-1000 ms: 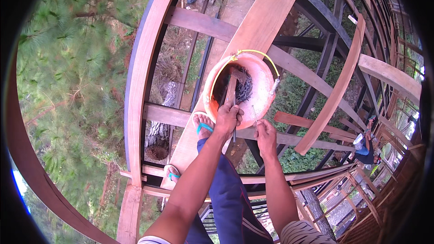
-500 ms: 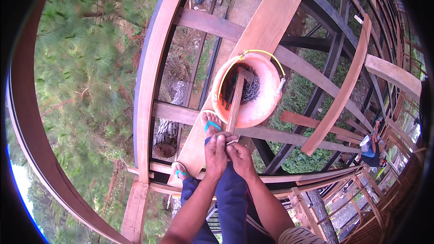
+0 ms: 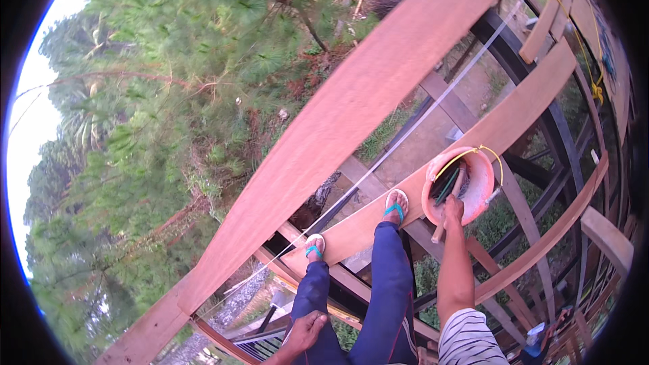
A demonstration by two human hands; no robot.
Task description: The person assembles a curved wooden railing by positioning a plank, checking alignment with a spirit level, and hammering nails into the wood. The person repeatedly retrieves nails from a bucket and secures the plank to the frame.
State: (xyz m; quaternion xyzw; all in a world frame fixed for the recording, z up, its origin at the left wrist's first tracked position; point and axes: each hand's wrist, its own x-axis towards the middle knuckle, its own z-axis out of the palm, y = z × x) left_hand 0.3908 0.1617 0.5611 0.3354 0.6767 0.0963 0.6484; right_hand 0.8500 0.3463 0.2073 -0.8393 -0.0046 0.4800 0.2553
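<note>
My right hand (image 3: 453, 211) is closed round the wooden handle of a hammer (image 3: 461, 180) at the near rim of an orange-pink bucket (image 3: 481, 196). The hammer's head is down in the bucket, too dim to make out, beside some dark rods and loose dark pieces. A yellow cord forms the bucket's handle (image 3: 501, 170). Down by my left knee, my left hand (image 3: 307, 330) is closed in a loose fist; anything in its fingers is hidden. My sandalled feet stand on a narrow wooden plank (image 3: 351, 228) that runs on behind the bucket.
A long reddish board (image 3: 338, 115) crosses on the left, with a pale taut line (image 3: 419, 120) alongside. Dark beams (image 3: 537, 179) and curved boards (image 3: 551, 257) frame open gaps, with ground far below. Pine trees (image 3: 155, 135) stand beyond. Another person (image 3: 535, 341) is at lower right.
My hands, together above the hammer handle before, have parted. The right has gone to the handle, the left down to my knee. The view has swung left, and the handle lies at a different angle.
</note>
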